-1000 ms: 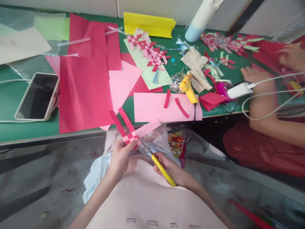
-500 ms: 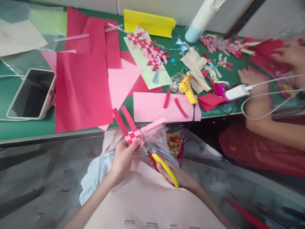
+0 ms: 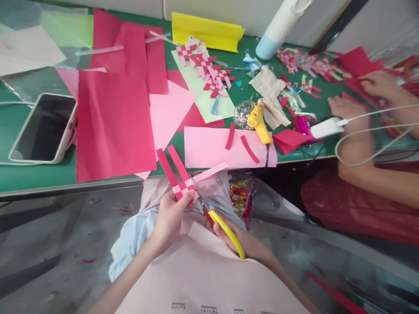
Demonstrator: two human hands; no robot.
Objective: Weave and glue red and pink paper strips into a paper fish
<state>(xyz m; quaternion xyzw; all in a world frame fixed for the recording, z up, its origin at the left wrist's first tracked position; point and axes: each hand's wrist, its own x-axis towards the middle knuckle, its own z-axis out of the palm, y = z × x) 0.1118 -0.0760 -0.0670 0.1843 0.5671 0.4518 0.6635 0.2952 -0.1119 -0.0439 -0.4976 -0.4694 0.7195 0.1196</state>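
My left hand (image 3: 170,216) pinches a small woven piece of red and pink paper strips (image 3: 183,186) between thumb and fingers, above my lap. Two long red strips stick out of it toward the table, and a pink strip (image 3: 212,171) points right. My right hand (image 3: 223,237) is wrapped round scissors (image 3: 226,226) with a yellow and red handle. The blades lie against the right side of the weave, at the base of the pink strip. My fingers partly hide the red handle loop and the weave's lower edge.
On the green table lie red paper sheets (image 3: 114,126), a phone (image 3: 42,128), woven paper fish (image 3: 204,65), a yellow glue gun (image 3: 259,122) and a bottle (image 3: 278,32). At right, another person's hands (image 3: 347,107) handle red paper, near a white cable plug (image 3: 327,127).
The pink paper to the right of the blades looks narrower, with one strip showing there now. My hands have hardly moved. The other person's far hand has shifted left.
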